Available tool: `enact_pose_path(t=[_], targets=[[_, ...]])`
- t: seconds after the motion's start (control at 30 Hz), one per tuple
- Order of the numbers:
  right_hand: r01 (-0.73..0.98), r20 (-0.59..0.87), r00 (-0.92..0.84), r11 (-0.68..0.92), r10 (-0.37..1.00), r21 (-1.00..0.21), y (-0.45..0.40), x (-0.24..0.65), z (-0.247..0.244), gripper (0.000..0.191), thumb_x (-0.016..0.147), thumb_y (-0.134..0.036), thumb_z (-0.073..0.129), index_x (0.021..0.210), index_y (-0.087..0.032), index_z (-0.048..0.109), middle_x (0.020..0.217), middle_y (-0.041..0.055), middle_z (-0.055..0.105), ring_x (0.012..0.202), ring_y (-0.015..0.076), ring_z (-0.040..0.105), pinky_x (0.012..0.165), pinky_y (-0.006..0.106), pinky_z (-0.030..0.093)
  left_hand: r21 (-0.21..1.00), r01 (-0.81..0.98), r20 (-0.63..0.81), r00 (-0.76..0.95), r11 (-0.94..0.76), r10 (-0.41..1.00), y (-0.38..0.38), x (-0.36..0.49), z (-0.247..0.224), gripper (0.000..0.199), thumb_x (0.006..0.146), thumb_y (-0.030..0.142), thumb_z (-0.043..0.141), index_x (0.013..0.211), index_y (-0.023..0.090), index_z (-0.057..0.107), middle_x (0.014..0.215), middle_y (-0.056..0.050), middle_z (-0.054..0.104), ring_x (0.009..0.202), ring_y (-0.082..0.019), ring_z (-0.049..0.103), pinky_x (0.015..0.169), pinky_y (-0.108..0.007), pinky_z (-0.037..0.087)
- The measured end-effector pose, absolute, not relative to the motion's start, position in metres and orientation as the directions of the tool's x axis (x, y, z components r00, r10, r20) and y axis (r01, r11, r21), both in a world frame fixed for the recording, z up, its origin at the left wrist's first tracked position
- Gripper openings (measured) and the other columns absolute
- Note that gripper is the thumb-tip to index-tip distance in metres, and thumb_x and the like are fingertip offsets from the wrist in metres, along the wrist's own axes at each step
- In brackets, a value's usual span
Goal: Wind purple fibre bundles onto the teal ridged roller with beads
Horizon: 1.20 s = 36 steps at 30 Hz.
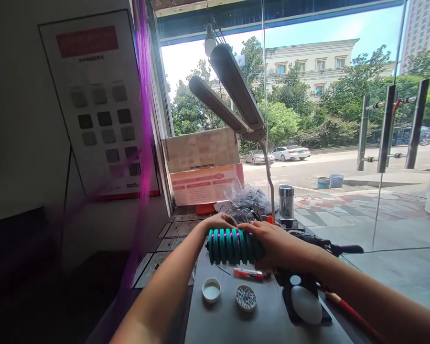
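A teal ribbed cylinder [227,246], like a row of rings with purple glints between them, lies crosswise above the grey table. Its right end is inside my right hand [272,241], whose fingers reach over the top while the thumb side is below. My left hand [218,220] is bent in behind the cylinder's upper left edge. The left fingers are curled close to the right fingertips, and what they hold is hidden. Below the cylinder are a red and clear marker-like stick [248,274], a white cup [211,290] and a small bowl of black-and-white beads [245,298].
A white mouse [306,304] sits on a dark pad, right of the bowl. Beyond my hands stand a two-headed desk lamp [236,91], a clear tumbler [286,205] and crumpled plastic bags [249,198]. A glass wall with door handles [386,129] borders the right side.
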State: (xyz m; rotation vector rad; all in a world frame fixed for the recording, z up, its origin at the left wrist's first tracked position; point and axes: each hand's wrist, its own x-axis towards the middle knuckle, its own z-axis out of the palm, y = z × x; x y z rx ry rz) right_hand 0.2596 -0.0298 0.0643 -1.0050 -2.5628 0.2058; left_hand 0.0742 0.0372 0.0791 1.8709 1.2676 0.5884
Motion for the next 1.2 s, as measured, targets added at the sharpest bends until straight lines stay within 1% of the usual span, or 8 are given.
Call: enact_pose_path(t=[0.13, 0.2, 0.3, 0.47, 0.57, 0.63, 0.93, 1.2], targets=[[0.635, 0.325, -0.658, 0.733, 0.679, -0.245, -0.029, 0.259, 0.062, 0.067, 0.051, -0.021, 0.070, 0.114, -0.014, 0.049, 0.105, 0.0120, 0.056, 0.097, 0.0268, 0.052, 0.084, 0.038, 0.042, 0.618, 0.738, -0.186, 0.472, -0.271, 0.862, 0.038, 0.090, 0.132, 0.007, 0.066, 0.011, 0.068, 0.064, 0.010, 0.061, 0.056, 0.005, 0.056, 0.052, -0.006, 0.049, 0.054, -0.020, 0.042], [0.635, 0.332, -0.655, 0.733, 0.678, -0.243, -0.028, 0.258, 0.060, 0.066, 0.050, -0.021, 0.070, 0.111, -0.013, 0.049, 0.104, 0.0120, 0.056, 0.095, 0.0269, 0.052, 0.083, 0.038, 0.042, 0.551, 0.766, -0.143, 0.476, -0.330, 0.868, 0.019, 0.098, 0.144, 0.011, 0.055, 0.005, 0.071, 0.055, 0.012, 0.061, 0.047, 0.006, 0.053, 0.048, -0.007, 0.046, 0.053, -0.020, 0.037], [0.629, 0.314, -0.666, 0.735, 0.677, -0.251, -0.028, 0.258, 0.060, 0.061, 0.050, -0.022, 0.071, 0.106, -0.012, 0.051, 0.102, 0.0123, 0.056, 0.094, 0.0267, 0.052, 0.081, 0.037, 0.043, 0.490, 0.771, 0.006, 0.464, -0.407, 0.886, -0.026, 0.103, 0.139, 0.008, 0.056, 0.011, 0.068, 0.056, 0.013, 0.061, 0.048, 0.005, 0.052, 0.051, -0.009, 0.044, 0.054, -0.023, 0.034], [0.601, 0.357, -0.681, 0.766, 0.640, -0.228, -0.026, 0.257, 0.057, 0.058, 0.051, -0.021, 0.070, 0.105, -0.012, 0.051, 0.101, 0.0122, 0.056, 0.094, 0.0264, 0.052, 0.082, 0.037, 0.042, 0.531, 0.687, 0.301, 0.395, -0.497, 0.868, -0.092, 0.100, 0.091, 0.006, 0.067, 0.008, 0.058, 0.066, 0.013, 0.058, 0.086, -0.002, 0.061, 0.071, -0.009, 0.050, 0.063, -0.020, 0.038], [0.599, 0.379, -0.673, 0.768, 0.636, -0.226, -0.021, 0.257, 0.052, 0.067, 0.051, -0.026, 0.070, 0.113, -0.010, 0.048, 0.106, 0.0148, 0.054, 0.098, 0.0287, 0.051, 0.085, 0.039, 0.041, 0.711, 0.521, 0.401, 0.250, -0.472, 0.881, -0.111, 0.103, 0.054, 0.002, 0.070, 0.012, 0.059, 0.069, 0.014, 0.060, 0.086, -0.003, 0.065, 0.067, -0.009, 0.052, 0.059, -0.019, 0.039], [0.598, 0.377, -0.675, 0.769, 0.634, -0.225, -0.018, 0.257, 0.050, 0.071, 0.051, -0.028, 0.071, 0.115, -0.010, 0.046, 0.107, 0.0153, 0.054, 0.099, 0.0292, 0.050, 0.085, 0.039, 0.040, 0.742, 0.503, 0.446, 0.124, -0.444, 0.886, -0.115, 0.107, 0.030, 0.005, 0.071, 0.014, 0.059, 0.074, 0.014, 0.062, 0.081, -0.003, 0.065, 0.062, -0.009, 0.051, 0.059, -0.020, 0.040], [0.590, 0.230, -0.718, 0.750, 0.657, -0.300, -0.017, 0.260, 0.065, 0.066, 0.049, -0.028, 0.072, 0.109, -0.012, 0.050, 0.102, 0.0110, 0.054, 0.093, 0.0258, 0.052, 0.079, 0.034, 0.042, 0.613, 0.600, 0.660, -0.030, -0.515, 0.750, -0.095, 0.118, -0.036, 0.012, 0.077, 0.012, 0.054, 0.070, 0.015, 0.063, 0.076, -0.004, 0.066, 0.071, -0.012, 0.059, 0.064, -0.020, 0.045], [0.621, 0.209, -0.698, 0.724, 0.685, -0.301, -0.025, 0.260, 0.073, 0.063, 0.050, -0.027, 0.072, 0.107, -0.013, 0.050, 0.101, 0.0108, 0.054, 0.094, 0.0254, 0.051, 0.080, 0.033, 0.042, 0.560, 0.692, 0.605, 0.034, -0.455, 0.795, -0.091, 0.112, -0.051, 0.013, 0.071, 0.008, 0.057, 0.072, 0.016, 0.067, 0.079, -0.006, 0.067, 0.078, -0.019, 0.062, 0.072, -0.028, 0.047]])
